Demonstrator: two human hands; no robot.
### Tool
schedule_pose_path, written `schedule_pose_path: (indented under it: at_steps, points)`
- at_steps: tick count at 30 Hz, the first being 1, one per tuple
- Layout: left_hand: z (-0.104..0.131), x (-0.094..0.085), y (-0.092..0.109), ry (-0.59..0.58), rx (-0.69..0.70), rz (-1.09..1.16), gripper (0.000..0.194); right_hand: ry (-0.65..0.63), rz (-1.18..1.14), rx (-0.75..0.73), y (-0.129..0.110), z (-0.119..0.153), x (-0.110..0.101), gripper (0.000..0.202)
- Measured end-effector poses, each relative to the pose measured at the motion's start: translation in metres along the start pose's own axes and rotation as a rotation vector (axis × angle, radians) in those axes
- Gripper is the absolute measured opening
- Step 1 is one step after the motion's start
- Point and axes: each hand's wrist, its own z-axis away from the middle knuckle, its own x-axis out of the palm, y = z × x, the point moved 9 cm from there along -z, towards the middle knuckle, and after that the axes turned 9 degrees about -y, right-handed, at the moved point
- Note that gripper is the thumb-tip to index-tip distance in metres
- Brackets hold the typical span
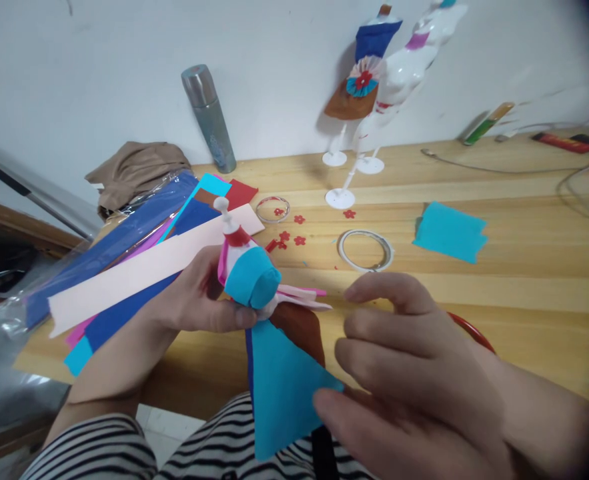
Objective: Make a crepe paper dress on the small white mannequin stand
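My left hand (209, 300) is closed around a small white mannequin (227, 213), tilted over my lap. Turquoise paper (251, 277) wraps its chest, and a red band circles the neck. Below the waist hangs a skirt with a turquoise paper panel (284, 393), a brown piece (301, 330) and a dark blue edge. Pale pink strips (304, 297) stick out at the waist. My right hand (404, 360) is at the skirt's right corner, fingers bent and thumb apart from them. The thumb overlaps the panel's edge; whether it touches is unclear.
Paper strips (154, 267) lie at left beside a brown cloth (139, 170) and a flask (209, 120). Red paper flowers (299, 220), a tape roll (341, 250) and turquoise paper (451, 232) lie ahead. Mannequins (399, 73) stand by the wall. A red curved object (469, 329) shows behind my right wrist.
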Motion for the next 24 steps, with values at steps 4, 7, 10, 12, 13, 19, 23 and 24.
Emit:
schedule_pose_path:
  at_steps: [4, 7, 10, 12, 13, 19, 23, 24]
  points:
    - [0.000, 0.001, -0.001, -0.012, -0.015, 0.017, 0.028, -0.058, -0.023, 0.012, -0.002, -0.001, 0.003, 0.042]
    - [0.000, 0.002, -0.001, -0.016, -0.015, 0.036, 0.027, -0.196, 0.040, -0.127, -0.008, 0.000, 0.006, 0.037]
    - [-0.001, 0.002, 0.000, -0.019, -0.007, 0.043, 0.027, -0.152, 0.067, -0.181, -0.006, 0.001, 0.008, 0.037]
    - [-0.002, 0.001, 0.000, -0.014, -0.008, 0.036, 0.028, -0.086, 0.061, -0.254, -0.004, 0.001, 0.015, 0.035]
    - [-0.001, 0.001, -0.001, -0.010, -0.014, 0.033, 0.027, -0.035, 0.068, -0.322, -0.004, 0.002, 0.017, 0.032]
    - [0.002, 0.000, -0.003, 0.047, -0.037, 0.019, 0.028, -0.173, 0.100, -0.568, 0.000, 0.004, 0.031, 0.035]
    - [0.006, -0.005, -0.002, 0.087, -0.053, -0.013, 0.029, -0.277, 0.047, -0.405, 0.002, -0.005, 0.013, 0.040]
    - [0.008, -0.008, -0.001, 0.106, -0.050, -0.035, 0.028, -0.243, 0.025, -0.354, 0.002, -0.006, 0.003, 0.039]
